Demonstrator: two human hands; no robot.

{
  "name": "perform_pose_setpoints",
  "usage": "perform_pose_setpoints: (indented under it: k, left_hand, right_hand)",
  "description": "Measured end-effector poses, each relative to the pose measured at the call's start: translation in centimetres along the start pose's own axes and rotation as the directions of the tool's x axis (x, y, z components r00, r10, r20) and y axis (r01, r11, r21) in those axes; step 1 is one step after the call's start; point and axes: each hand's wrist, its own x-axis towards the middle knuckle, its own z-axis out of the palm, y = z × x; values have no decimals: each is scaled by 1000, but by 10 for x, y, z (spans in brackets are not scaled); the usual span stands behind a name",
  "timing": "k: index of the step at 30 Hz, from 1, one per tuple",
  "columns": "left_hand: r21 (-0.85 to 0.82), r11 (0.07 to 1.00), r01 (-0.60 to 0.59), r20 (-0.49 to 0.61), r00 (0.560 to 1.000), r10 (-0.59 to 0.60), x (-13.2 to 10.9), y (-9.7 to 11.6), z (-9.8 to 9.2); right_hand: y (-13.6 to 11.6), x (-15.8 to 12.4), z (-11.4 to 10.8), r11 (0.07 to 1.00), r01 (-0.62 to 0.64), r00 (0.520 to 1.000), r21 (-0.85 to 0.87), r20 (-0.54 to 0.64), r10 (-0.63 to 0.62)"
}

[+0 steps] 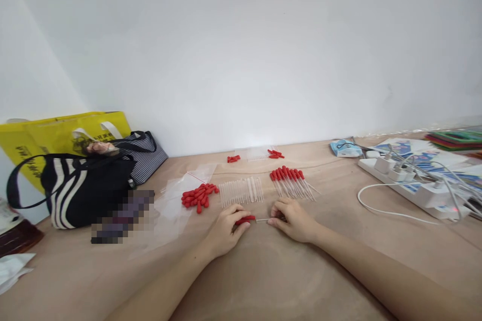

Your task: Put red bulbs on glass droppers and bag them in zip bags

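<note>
Red caps (pixel 199 197) lie on the tan bench (pixel 263 271); one bag (pixel 86 190) is black-and-white striped, another bag (pixel 56 135) yellow.

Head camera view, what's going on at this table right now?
A person's left hand pinches a red cap while the right hand holds a thin clear tube, the two meeting end to end on the table. Just beyond lie a pile of loose red caps, a row of bare tubes and a bunch of capped tubes.
</note>
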Motion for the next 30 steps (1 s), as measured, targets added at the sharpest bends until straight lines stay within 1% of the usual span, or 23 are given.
perform_pose_setpoints:
  k: [7, 11, 13, 17, 20, 24, 30]
  left_hand:
    - [29, 996, 84, -61, 995, -82, 3, 5, 3]
    - [-42, 987, 155, -51, 986, -157, 5, 3, 1]
    - [-104, 980, 170, -57, 983, -176, 6, 0, 0]
    - [-181, 970, 162, -130, 974, -187, 5, -3, 1]
    - [-174, 974, 143, -125, 978, -166, 5, -1, 3]
    - [-159, 975, 154, -98, 980, -171, 4, 1, 6]
    - [-167, 977, 133, -117, 981, -153, 3, -2, 6]
  right_hand:
    - [-1, 1, 9, 996, -82, 995, -28, -51, 81]
    - [1, 0, 10, 995, -95, 992, 8, -87, 95]
    - [2, 0, 10, 997, -78, 992, 8, -104, 79]
    - [-2, -2, 9, 999, 5, 993, -37, -120, -9]
    - [-7, -4, 8, 998, 50, 990, -40, -127, -55]
    - [-12, -5, 8, 997, 71, 986, -33, -149, -75]
    - [-12, -5, 9, 996, 81, 975, -37, -204, -87]
